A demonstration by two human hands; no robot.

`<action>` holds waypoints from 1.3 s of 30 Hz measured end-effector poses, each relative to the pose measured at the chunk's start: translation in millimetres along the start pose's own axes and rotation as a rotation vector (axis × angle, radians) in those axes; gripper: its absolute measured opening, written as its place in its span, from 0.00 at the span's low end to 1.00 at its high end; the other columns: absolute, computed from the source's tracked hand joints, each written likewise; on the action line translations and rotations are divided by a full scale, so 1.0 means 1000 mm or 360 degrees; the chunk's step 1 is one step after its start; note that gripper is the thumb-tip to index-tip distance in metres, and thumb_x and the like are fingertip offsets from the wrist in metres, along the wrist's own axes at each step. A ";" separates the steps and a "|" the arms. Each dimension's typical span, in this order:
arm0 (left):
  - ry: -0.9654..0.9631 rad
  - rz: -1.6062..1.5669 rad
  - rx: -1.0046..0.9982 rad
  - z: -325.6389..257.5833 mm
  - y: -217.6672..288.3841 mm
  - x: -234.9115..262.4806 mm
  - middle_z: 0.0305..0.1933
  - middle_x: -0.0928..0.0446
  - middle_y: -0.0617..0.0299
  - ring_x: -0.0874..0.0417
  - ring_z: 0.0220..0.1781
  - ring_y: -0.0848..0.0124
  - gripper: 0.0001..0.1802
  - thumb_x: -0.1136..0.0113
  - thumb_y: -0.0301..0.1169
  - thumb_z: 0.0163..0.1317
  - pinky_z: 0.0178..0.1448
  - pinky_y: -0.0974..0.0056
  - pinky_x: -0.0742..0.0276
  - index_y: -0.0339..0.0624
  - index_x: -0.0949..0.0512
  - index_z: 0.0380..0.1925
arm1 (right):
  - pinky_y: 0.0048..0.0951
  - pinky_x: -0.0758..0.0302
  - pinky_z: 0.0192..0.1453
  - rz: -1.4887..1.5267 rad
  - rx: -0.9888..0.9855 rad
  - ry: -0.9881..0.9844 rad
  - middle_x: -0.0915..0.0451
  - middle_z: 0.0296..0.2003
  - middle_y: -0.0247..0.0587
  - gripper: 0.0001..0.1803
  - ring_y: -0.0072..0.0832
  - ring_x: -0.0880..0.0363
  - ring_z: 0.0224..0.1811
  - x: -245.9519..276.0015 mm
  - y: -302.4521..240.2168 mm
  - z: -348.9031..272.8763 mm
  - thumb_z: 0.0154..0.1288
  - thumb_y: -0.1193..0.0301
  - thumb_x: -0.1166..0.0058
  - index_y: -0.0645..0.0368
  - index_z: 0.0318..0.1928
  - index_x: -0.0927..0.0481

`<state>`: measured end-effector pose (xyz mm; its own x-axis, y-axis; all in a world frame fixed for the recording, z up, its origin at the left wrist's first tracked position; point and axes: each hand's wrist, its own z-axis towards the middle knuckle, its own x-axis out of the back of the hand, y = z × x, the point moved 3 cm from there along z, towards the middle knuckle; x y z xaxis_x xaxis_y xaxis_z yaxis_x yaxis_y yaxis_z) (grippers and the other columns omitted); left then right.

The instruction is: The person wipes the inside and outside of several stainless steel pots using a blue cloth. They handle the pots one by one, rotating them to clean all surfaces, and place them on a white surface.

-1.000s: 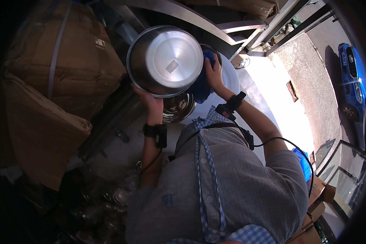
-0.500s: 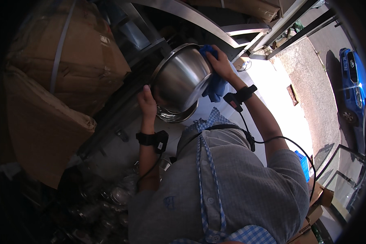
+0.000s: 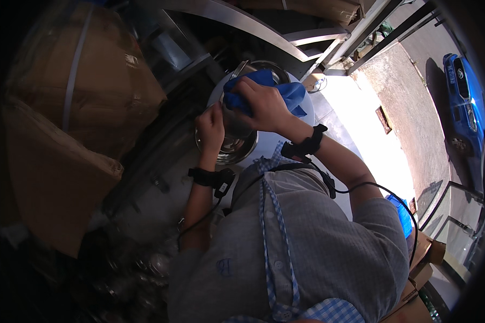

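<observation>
A shiny steel bowl [image 3: 236,127] is tilted up between my hands, partly hidden by them. My left hand [image 3: 210,128] is closed on its near left rim. A blue cloth [image 3: 293,96] is bunched under my right hand [image 3: 265,106], whose fingers curl over it against the bowl. Below the tilted bowl, another steel bowl [image 3: 241,153] shows its curved rim on a round white surface [image 3: 277,141].
Large cardboard boxes [image 3: 113,70] crowd the left side. Metal frame bars [image 3: 253,26] cross beyond the bowls. Several shiny metal pieces [image 3: 151,264] lie in shade at lower left. A blue crate [image 3: 399,212] stands right, and a blue car [image 3: 463,102] is outside.
The bowl has been lowered and turned in my hands. My right hand has moved left with the cloth, from the bowl's far right edge across to near my left hand.
</observation>
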<state>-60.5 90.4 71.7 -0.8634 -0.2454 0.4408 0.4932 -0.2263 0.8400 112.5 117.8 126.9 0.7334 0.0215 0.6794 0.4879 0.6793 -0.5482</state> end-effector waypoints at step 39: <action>0.0706 -0.1432 0.0967 -0.011 -0.036 0.020 0.70 0.38 0.54 0.36 0.70 0.60 0.39 0.57 0.58 0.70 0.72 0.59 0.41 0.36 0.42 0.67 | 0.44 0.23 0.35 0.0133 -0.0268 0.0613 0.26 0.45 0.50 0.21 0.53 0.21 0.39 -0.021 0.023 0.002 0.57 0.72 0.41 0.59 0.51 0.32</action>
<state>-94.3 83.3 46.4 -0.7031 -0.5607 -0.4373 -0.5117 -0.0281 0.8587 107.8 134.8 101.2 0.8813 -0.2256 0.4152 0.4664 0.5569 -0.6873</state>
